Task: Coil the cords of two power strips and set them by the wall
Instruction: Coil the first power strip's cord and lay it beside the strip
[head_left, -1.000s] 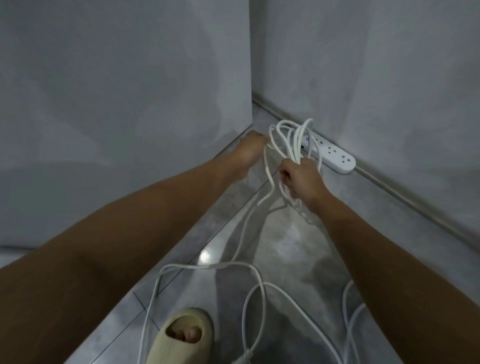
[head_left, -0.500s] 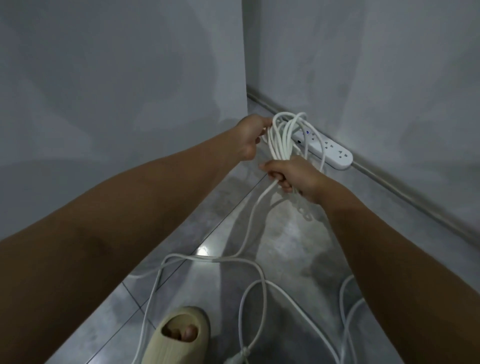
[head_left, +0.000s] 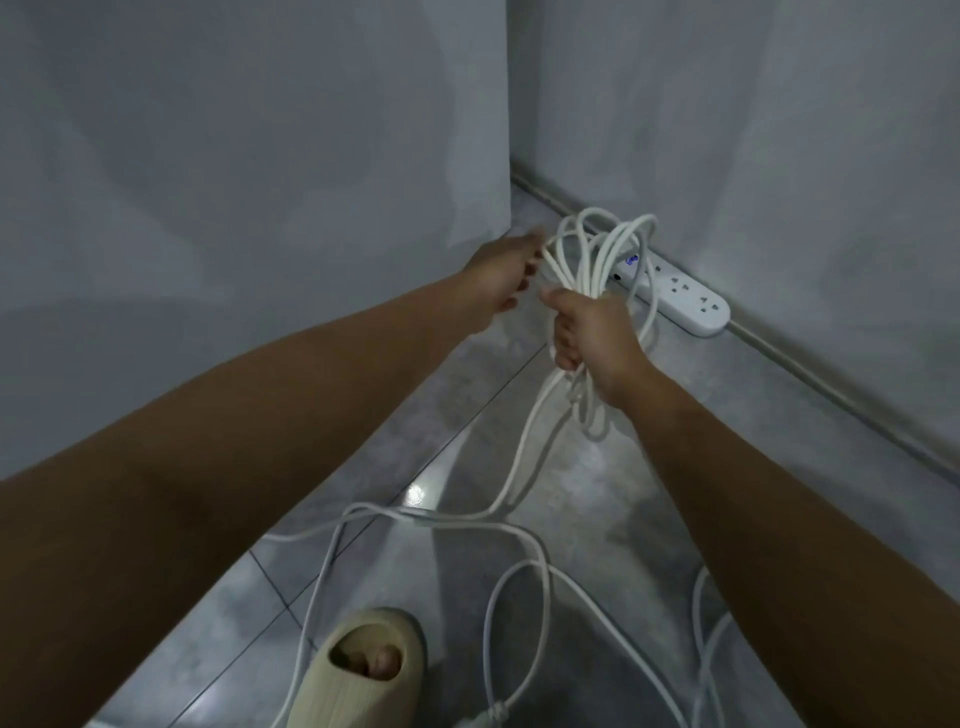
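Note:
A white power strip (head_left: 691, 301) lies on the floor against the right wall. Its white cord is gathered in several loops (head_left: 602, 249) held upright in front of it. My right hand (head_left: 592, 338) grips the bundle of loops at its middle, fingers curled round it. My left hand (head_left: 506, 273) is at the loops' left side, its fingertips on a strand; whether it pinches the strand is unclear. The loose rest of the cord (head_left: 524, 457) hangs from my right hand and trails over the floor toward me.
Grey walls meet in a corner (head_left: 511, 171) just behind the hands, with a skirting strip (head_left: 831, 384) along the right wall. More white cord (head_left: 509, 597) loops over the grey tiled floor. My foot in a beige slipper (head_left: 363, 670) stands at the bottom.
My right hand has turned upright and taken the loops in a full grip. My left hand has loosened from the top of the coil and slid to its left side.

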